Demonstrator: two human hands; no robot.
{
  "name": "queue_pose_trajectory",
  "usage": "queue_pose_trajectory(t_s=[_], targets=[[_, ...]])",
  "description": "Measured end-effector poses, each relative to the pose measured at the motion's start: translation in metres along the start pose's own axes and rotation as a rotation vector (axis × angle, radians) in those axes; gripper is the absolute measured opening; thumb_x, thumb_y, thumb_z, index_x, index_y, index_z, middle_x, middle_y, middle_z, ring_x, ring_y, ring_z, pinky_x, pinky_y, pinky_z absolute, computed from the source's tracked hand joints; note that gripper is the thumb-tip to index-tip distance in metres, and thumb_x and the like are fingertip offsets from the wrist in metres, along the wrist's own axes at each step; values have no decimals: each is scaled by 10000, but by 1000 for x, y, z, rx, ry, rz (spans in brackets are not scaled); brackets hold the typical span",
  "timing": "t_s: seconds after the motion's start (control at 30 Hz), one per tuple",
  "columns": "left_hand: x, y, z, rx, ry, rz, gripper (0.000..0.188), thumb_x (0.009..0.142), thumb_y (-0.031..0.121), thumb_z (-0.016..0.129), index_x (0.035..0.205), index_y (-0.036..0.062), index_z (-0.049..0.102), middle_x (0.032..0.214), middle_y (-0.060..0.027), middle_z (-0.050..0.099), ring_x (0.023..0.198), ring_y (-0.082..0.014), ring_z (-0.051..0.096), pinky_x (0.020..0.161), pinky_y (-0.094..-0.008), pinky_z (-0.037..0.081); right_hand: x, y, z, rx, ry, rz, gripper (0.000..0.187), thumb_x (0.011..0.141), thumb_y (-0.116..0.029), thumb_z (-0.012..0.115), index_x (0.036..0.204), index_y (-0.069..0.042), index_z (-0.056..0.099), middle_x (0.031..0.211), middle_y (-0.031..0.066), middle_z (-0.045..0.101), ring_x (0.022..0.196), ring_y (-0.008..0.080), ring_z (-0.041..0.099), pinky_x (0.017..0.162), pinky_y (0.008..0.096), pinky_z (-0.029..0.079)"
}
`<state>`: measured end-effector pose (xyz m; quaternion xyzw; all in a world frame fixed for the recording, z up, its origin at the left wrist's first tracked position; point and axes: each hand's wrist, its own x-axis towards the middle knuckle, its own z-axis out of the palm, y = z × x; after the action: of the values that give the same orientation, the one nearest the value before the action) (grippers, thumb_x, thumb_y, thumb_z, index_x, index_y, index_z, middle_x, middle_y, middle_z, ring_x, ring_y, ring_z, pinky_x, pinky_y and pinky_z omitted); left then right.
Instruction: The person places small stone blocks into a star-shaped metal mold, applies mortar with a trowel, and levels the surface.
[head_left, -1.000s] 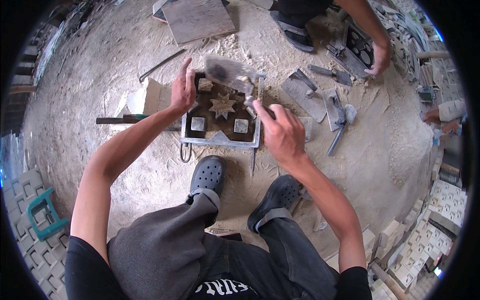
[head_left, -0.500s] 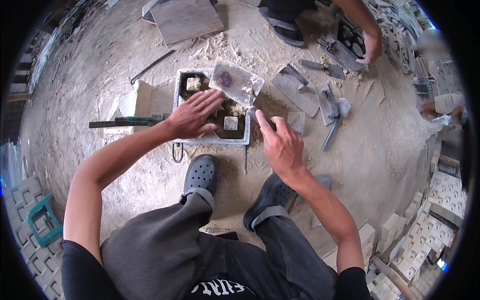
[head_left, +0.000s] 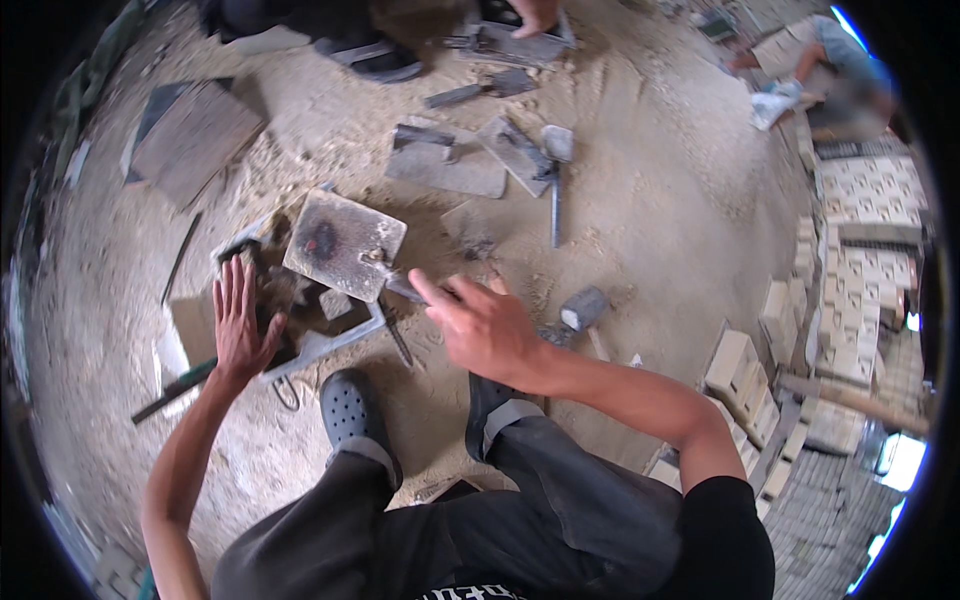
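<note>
A metal-rimmed moulding box (head_left: 325,347) lies on the sandy ground before my feet, with blocks and crumbly sand inside. My left hand (head_left: 243,325) is at its left side, fingers stretched out, palm down, holding nothing. A flat grey plate (head_left: 340,245) with a dark reddish stain rests across the box's far right part, hiding what is under it. My right hand (head_left: 485,330) is closed round a small trowel, index finger along it. The trowel's blade (head_left: 402,287) is at the plate's right edge, by a bit of clinging sand.
Beyond the box lie floats (head_left: 445,170), a trowel (head_left: 480,90) and a hammer-like tool (head_left: 548,170). A grey cylinder (head_left: 584,308) lies right of my hand. A flat board (head_left: 197,140) is far left. A co-worker's hand (head_left: 535,15) works at the top; cream blocks (head_left: 740,370) stand right.
The view has swung right. My left hand has moved from over the middle of the box to its left side. My right hand still holds the trowel beside the plate.
</note>
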<state>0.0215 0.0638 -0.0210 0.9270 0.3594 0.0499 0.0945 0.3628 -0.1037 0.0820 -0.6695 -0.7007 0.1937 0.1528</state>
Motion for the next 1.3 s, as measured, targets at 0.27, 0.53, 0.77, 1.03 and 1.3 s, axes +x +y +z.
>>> queue_pose_trajectory(t_s=[0.27,0.53,0.77,1.03,1.3], targets=[[56,44,-3,24,-241,266,983,752,513,732,1511,51,311,1599,-224,190,1492,-398,135,1211,-532,79,-57,188,-47,79,329,618,378,927,-179,619,1283,-54,617,888,180,692,692,259,653,646,353,507],[135,72,19,23,-374,354,1023,787,660,626,1529,57,263,1601,-218,177,1491,-389,143,1206,-550,68,-51,380,-74,-11,234,1088,370,870,-331,633,1204,-182,692,932,211,710,893,348,698,772,428,538],[139,80,22,55,-424,277,1017,781,713,579,1524,81,291,1605,-203,181,1496,-389,121,1202,-563,39,51,417,-75,45,179,942,396,854,-353,613,1189,-160,701,886,184,724,835,370,704,769,435,543],[140,73,23,51,-474,279,976,761,706,613,1497,121,348,1580,-168,245,1481,-377,165,1191,-591,61,151,493,-107,175,52,970,336,855,-353,601,968,-64,729,810,225,710,784,384,708,732,454,548],[144,79,22,29,-502,269,948,758,715,611,1489,162,367,1559,-153,288,1470,-391,193,1172,-621,89,138,461,-74,-2,192,945,360,899,-378,571,1078,-104,723,963,244,702,972,431,660,859,492,517]])
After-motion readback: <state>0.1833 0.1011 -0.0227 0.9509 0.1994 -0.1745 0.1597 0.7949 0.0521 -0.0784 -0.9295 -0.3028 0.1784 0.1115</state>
